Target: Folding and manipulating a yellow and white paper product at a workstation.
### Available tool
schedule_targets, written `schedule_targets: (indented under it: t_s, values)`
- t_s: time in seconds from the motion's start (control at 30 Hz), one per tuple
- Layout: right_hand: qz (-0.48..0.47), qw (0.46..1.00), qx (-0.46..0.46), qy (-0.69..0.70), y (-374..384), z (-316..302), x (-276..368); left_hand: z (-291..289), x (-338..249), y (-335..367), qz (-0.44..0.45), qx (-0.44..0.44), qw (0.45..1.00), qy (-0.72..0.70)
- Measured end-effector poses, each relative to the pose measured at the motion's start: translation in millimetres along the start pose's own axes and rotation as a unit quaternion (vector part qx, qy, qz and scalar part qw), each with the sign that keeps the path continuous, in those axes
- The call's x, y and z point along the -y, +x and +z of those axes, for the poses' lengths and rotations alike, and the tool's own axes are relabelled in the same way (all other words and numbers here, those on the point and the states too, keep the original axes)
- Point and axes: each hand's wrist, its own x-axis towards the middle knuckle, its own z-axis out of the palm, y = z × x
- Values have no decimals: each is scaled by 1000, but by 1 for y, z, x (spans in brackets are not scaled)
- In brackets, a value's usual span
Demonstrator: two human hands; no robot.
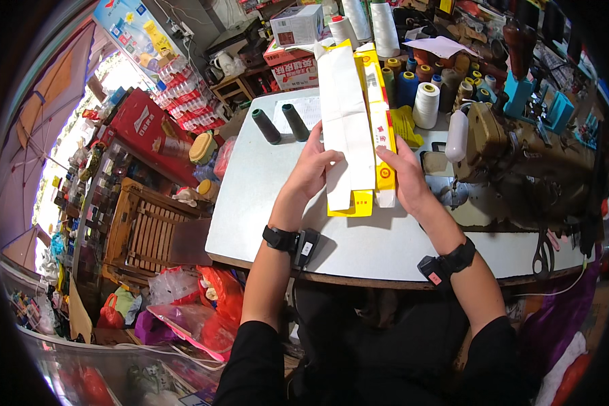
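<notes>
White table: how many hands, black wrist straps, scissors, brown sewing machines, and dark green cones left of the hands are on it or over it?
Hands: 2 (left hand, right hand, both holding the yellow-and-white packaging)
Black wrist straps: 2
Scissors: 1
Brown sewing machine: 1
Dark green cones: 2
Total: 8

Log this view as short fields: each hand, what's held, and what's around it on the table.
Left hand: gripping the cardboard's left side
Right hand: gripping its right side
Held: yellow-and-white cardboard, printed red in places
Surface: white table
Left of cardboard: two dark thread cones
Right: white thread cone, sewing machine
</notes>
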Motion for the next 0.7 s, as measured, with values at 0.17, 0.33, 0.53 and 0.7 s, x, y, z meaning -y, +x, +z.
schedule_targets:
  t_s: [0.17,0.33,0.53,0.7]
  values:
    - [-2,998,-30,-59,-1,-2,-5,-2,3,1,-5,27,1000,-11]
    - [-61,993,-12,-99,-2,-2,-3,7,-8,-4,-23,-19,1000,1]
    - [-27,996,-5,-80,-3,-3,-1,0,1,2,9,6,1000,-23]
    - [-10,997,38,-61,-3,0,-1,-8,4,4,-34,84,988,-124]
